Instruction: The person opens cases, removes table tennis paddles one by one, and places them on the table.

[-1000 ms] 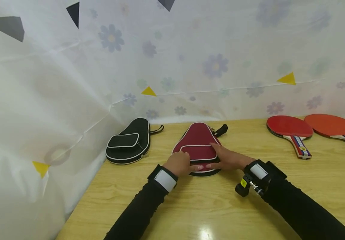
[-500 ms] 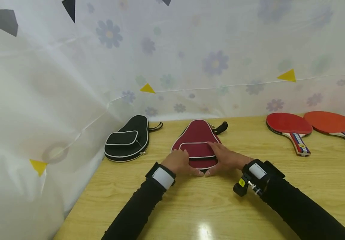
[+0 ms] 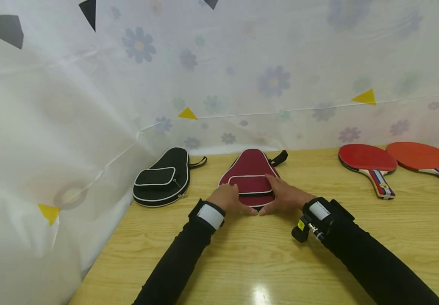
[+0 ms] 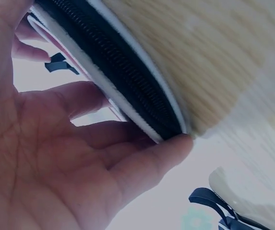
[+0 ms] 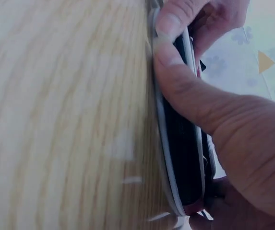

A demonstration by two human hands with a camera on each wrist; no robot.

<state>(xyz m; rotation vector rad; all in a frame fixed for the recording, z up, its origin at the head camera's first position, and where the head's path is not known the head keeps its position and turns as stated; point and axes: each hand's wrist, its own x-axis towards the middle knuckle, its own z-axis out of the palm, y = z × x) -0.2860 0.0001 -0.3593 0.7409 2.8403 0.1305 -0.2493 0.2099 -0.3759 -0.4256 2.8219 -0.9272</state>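
Observation:
A dark red, paddle-shaped table tennis bat case [image 3: 253, 165] with white piping lies flat on the table, its rounded end toward me. My left hand [image 3: 227, 198] holds its near left part, thumb along the near edge. On the opposite side my right hand [image 3: 282, 197] grips it, fingers over the pocket's right end and thumb on the near edge. The thumbtips nearly meet at the middle. In the left wrist view the black zipper side [image 4: 123, 67] shows beyond the fingers. The right wrist view has both thumbs against that side; some fingertips are hidden behind the case.
A black case [image 3: 162, 178] with a strap lies to the left. Two bats, a red one [image 3: 368, 159] and an orange-red one [image 3: 423, 156], lie at the far right. A white flowered sheet [image 3: 219, 84] hangs behind and left of the wooden table [image 3: 242, 258].
Both thumbs have moved from the case's top down to its near edge. The red case has then slid slightly away from me with both hands; the black case and bats have stayed put.

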